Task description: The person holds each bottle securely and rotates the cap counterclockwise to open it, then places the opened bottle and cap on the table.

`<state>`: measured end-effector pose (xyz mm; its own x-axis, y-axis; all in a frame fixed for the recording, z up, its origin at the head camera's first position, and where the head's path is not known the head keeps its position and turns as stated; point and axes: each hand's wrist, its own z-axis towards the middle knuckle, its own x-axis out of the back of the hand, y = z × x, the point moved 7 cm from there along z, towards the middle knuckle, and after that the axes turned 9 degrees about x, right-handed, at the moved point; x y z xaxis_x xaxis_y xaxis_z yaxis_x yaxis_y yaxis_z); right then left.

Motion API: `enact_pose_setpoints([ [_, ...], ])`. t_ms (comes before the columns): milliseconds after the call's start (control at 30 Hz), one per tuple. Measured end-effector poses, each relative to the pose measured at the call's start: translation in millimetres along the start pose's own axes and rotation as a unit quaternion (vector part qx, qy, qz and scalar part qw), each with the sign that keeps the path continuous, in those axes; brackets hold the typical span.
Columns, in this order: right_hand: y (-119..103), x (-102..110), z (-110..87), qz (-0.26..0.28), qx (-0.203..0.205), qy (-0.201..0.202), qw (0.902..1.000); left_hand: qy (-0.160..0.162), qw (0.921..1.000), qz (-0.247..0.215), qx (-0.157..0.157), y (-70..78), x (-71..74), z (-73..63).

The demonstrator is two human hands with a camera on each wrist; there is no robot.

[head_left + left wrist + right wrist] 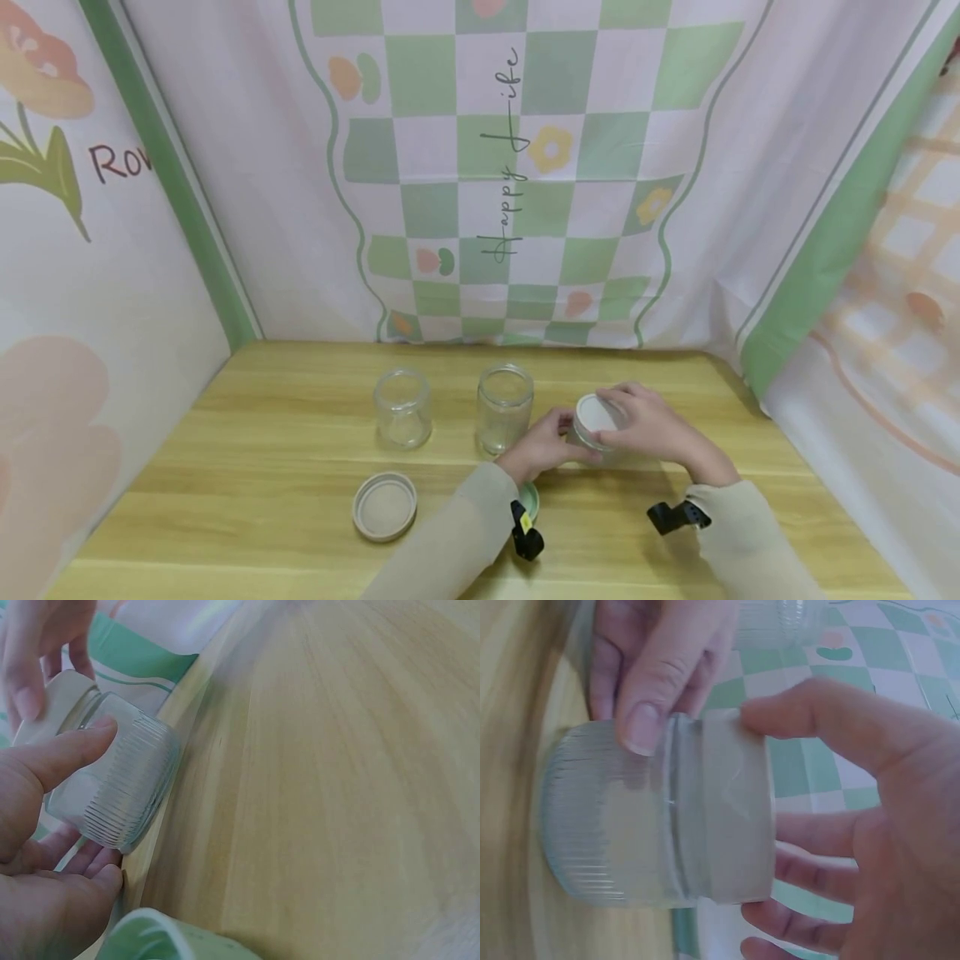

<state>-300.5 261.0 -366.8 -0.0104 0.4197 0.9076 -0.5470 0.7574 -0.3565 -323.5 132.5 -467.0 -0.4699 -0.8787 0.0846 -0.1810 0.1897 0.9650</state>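
Note:
At the right of the table, my left hand (542,443) holds a ribbed clear glass jar (604,817) by its side, thumb across the glass in the left wrist view. My right hand (651,423) grips the whitish lid (739,806) on the jar's mouth, with the thumb on one side and the fingers on the other. The lid sits over the rim; whether it is screwed tight I cannot tell. In the left wrist view the jar is seen tilted, its base close to the table.
Two lidless glass jars, a short one (402,410) and a taller one (505,410), stand left of my hands. A beige lid (385,507) lies nearer the front. The green lid (530,498) is partly hidden by my left sleeve. A printed curtain (495,192) hangs behind the table.

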Motion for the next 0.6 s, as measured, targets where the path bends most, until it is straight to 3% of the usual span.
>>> enact_pose_setpoints([
  [233, 0.4, 0.1, 2.9, 0.024, 0.039, -0.039, 0.9982, 0.000, 1.0000, 0.007, 0.002, -0.8, 0.3, 0.1],
  [400, -0.5, -0.1, 1.6, 0.040, 0.065, -0.046, 0.9960, 0.003, 1.0000, 0.009, 0.003, -1.6, 0.5, 0.5],
  [600, -1.6, -0.4, 0.9, 0.051, 0.068, -0.044, 0.9954, 0.002, 1.0000, 0.007, 0.004, -1.6, 1.0, 0.9],
])
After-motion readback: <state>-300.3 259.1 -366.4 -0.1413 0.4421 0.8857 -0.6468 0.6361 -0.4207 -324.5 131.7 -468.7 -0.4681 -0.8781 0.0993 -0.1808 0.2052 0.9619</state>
